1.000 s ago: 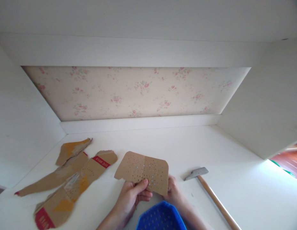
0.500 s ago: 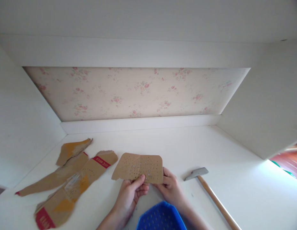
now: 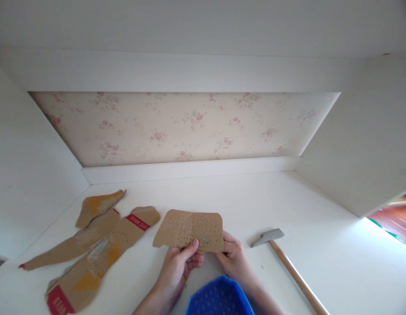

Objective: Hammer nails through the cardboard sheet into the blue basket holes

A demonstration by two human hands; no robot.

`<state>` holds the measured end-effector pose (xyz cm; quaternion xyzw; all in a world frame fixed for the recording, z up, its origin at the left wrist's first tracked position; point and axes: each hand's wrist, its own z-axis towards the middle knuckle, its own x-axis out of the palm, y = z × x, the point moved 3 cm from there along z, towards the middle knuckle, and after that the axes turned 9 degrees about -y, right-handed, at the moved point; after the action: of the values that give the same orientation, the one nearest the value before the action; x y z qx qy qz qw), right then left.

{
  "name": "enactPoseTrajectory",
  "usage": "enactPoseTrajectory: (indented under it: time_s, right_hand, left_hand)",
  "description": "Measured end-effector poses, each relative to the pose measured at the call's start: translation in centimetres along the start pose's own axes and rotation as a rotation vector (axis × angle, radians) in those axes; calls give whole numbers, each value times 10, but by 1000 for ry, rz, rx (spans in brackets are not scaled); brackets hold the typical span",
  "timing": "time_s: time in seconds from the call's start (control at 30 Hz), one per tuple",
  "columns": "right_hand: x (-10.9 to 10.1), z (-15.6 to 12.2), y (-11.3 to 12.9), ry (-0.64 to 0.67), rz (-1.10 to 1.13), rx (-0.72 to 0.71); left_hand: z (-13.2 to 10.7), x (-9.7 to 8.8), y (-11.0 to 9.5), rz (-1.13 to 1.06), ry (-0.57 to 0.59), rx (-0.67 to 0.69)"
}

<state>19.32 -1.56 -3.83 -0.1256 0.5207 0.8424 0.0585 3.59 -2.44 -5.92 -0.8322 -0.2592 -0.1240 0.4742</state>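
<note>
A piece of brown cardboard [image 3: 179, 227], dotted with rows of small holes and a few shiny specks, is held up over the white surface. My left hand [image 3: 179, 264] pinches its lower edge, thumb on the front face. At the right end my right hand [image 3: 234, 256] grips the same piece, its fingers partly hidden behind it. Just below the hands stands a blue perforated basket [image 3: 222, 297], cut off by the frame's lower edge. Right of my right hand lies a hammer [image 3: 293, 267] with a grey head and wooden handle.
Torn cardboard pieces [image 3: 101, 245] with red and orange markings lie on the left of the white surface [image 3: 248, 192]. White panels [image 3: 360, 140] enclose it on both sides and above. Behind is floral wallpaper [image 3: 189, 127].
The view has shifted very slightly. Both hands keep their hold on the cardboard, with barely any movement of the right fingers.
</note>
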Motion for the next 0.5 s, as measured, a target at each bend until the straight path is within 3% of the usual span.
enactPoseTrajectory:
  time_s: [0.17, 0.5]
  right_hand:
    - [3, 1, 2, 76, -54, 51]
    - [4, 0, -5, 68, -4, 24]
  left_hand:
    - [1, 1, 0, -30, 69, -44]
    - [-2, 3, -1, 4, 56, -11]
